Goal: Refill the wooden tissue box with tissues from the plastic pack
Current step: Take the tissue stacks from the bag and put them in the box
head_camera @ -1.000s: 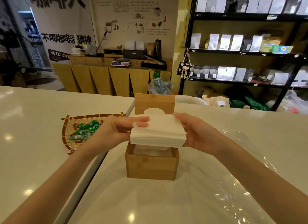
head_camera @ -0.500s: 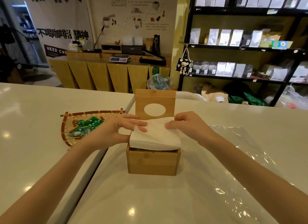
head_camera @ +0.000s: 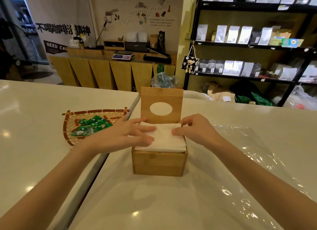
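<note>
The wooden tissue box (head_camera: 158, 163) stands in the middle of the white table, its lid (head_camera: 162, 94) with an oval hole tipped up at the back. A white stack of tissues (head_camera: 167, 140) sits in the box mouth, its top above the rim. My left hand (head_camera: 123, 135) lies flat on the stack's left side, fingers spread. My right hand (head_camera: 193, 128) presses its fingertips on the stack's right side. The clear plastic pack (head_camera: 253, 161) lies flat and empty on the table to the right.
A woven basket (head_camera: 72, 116) with green sachets sits left of the box, across the seam between two tables. Behind the table are a wooden counter (head_camera: 103, 70) and black shelves (head_camera: 248, 46) with bags.
The tissue stack went from held above the box down into its opening. Both hands shifted from gripping its sides to pressing on its top.
</note>
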The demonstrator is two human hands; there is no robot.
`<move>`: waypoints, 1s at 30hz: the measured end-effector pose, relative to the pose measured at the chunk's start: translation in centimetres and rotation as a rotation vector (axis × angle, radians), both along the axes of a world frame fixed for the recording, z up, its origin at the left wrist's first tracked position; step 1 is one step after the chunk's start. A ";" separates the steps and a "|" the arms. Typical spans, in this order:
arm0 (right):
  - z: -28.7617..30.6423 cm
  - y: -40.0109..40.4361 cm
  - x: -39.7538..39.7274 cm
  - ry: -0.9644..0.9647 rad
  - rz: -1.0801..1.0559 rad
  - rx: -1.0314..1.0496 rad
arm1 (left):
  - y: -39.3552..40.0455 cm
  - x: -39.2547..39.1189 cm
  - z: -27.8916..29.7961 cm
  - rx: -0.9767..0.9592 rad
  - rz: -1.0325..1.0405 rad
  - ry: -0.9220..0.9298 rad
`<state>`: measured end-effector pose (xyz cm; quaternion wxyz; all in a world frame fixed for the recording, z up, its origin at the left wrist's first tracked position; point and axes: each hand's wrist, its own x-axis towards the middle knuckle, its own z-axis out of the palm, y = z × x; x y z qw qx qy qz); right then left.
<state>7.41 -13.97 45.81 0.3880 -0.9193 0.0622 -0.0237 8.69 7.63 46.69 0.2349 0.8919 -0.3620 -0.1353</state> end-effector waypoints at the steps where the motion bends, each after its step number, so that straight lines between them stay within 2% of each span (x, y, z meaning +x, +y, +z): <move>1: 0.0 0.1 0.0 -0.004 -0.003 -0.037 | -0.1 -0.1 -0.2 0.036 0.000 -0.025; 10: 0.0 0.9 0.5 0.055 0.027 -0.292 | -1.2 -1.1 0.0 0.069 0.084 -0.061; 16: -0.2 2.2 -0.3 0.011 0.012 -0.735 | -2.1 -0.8 -0.3 0.212 0.121 -0.178; 20: 0.1 2.8 -1.2 -0.171 0.006 -0.934 | -2.5 -0.4 -0.4 0.259 0.107 -0.290; 22: 0.9 2.5 -1.4 -0.243 0.026 -0.870 | -2.8 -0.3 -0.2 0.269 0.130 -0.325; 23: 1.5 2.1 -1.5 -0.240 0.053 -0.763 | -2.9 -0.3 -0.1 0.282 0.143 -0.350; 25: 3.0 1.4 -1.8 -0.075 0.161 -0.500 | -3.0 -0.3 0.4 0.321 0.166 -0.405; 26: 3.6 1.1 -1.9 0.045 0.230 -0.434 | -3.1 -0.3 0.6 0.350 0.171 -0.426; 28: 4.2 0.6 -1.9 0.206 0.328 -0.474 | -3.1 -0.5 1.2 0.424 0.170 -0.432; 30: 4.3 0.6 -1.6 0.278 0.369 -0.554 | -3.3 -0.7 1.7 0.483 0.169 -0.381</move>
